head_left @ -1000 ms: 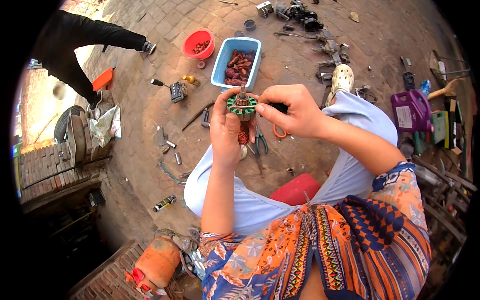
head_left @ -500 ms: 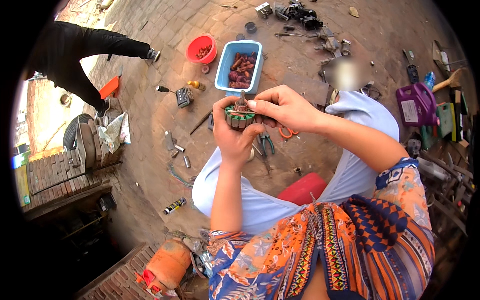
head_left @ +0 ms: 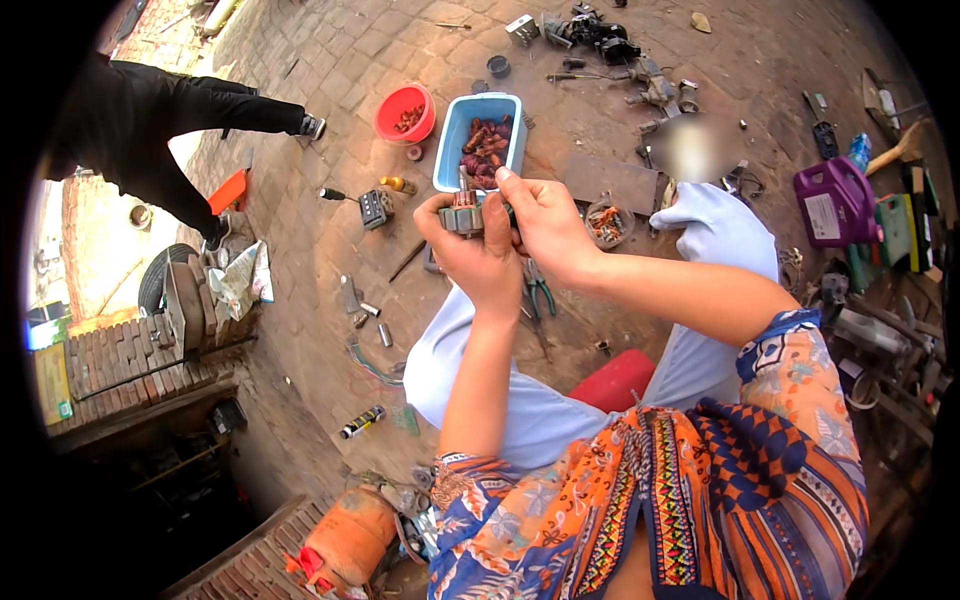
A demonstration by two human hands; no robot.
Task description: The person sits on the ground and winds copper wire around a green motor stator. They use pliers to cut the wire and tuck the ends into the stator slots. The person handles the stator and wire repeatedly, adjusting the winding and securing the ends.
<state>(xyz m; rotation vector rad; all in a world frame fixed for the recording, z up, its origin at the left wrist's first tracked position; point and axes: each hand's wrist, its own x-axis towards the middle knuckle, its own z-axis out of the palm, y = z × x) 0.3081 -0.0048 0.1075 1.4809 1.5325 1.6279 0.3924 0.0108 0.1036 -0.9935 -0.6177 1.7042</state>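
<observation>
My left hand (head_left: 478, 258) grips a small motor armature (head_left: 464, 213) with copper windings and a short shaft, held up in front of me. Over its right side my right hand (head_left: 545, 222) closes, fingers pinching the top of the same part. Both hands hover above my knees, which are in light blue trousers. Just beyond the hands a light blue rectangular tub (head_left: 478, 139) holds several reddish-brown parts. Green-handled pliers (head_left: 540, 290) lie on the ground under my right wrist.
A red bowl (head_left: 405, 112) with small parts sits left of the tub. Loose metal parts and tools (head_left: 600, 45) litter the brick paving. A purple jug (head_left: 835, 200) stands at right, an orange gas cylinder (head_left: 345, 535) at lower left. Another person in black (head_left: 150, 110) is at upper left.
Both hands have tilted the armature, so its round green end no longer faces me and its side shows. The view has shifted slightly; the hands sit a little lower and closer.
</observation>
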